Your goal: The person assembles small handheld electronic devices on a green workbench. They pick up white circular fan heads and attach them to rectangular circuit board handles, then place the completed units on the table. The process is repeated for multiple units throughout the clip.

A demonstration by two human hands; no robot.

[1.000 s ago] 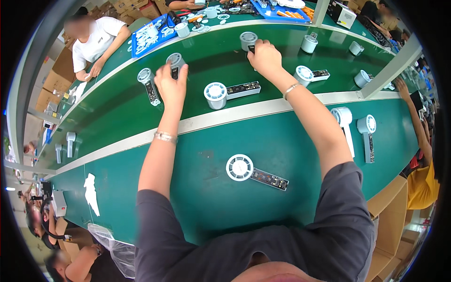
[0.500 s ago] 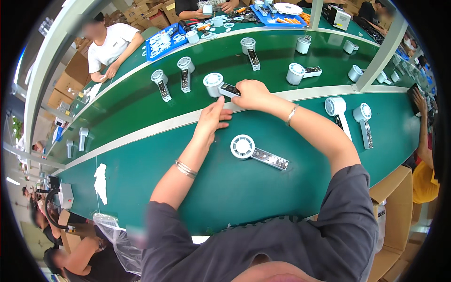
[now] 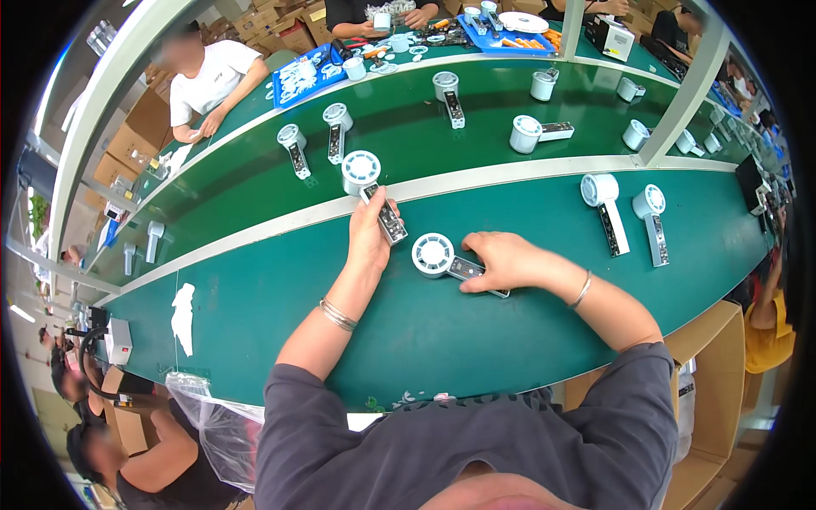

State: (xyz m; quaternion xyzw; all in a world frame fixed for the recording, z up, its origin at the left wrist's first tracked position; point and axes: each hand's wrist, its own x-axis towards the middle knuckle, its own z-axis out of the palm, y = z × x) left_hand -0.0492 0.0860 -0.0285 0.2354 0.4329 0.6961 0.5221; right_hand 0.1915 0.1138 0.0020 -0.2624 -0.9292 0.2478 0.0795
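Observation:
My left hand (image 3: 368, 236) grips the handle of a white handheld fan (image 3: 361, 172), whose round head points away from me over the pale rail. Its handle is uncased on one side, with a dark circuit board showing. On the green bench in front of me lies a second handheld fan (image 3: 432, 255), head to the left. Around that one's handle my right hand (image 3: 514, 262) has its thumb and fingers closed, partly hiding the board inside.
Two more fans (image 3: 602, 192) (image 3: 653, 202) lie on the bench to the right. Beyond the pale rail (image 3: 476, 174), several fans rest on a green conveyor (image 3: 387, 127). A white cloth (image 3: 182, 319) lies at left. An open carton (image 3: 710, 408) stands at lower right. Co-workers sit across and beside.
The fan at the rail has passed from my right hand into my left and turned handle-toward me. My right hand has come back to the bench and onto the other fan's handle.

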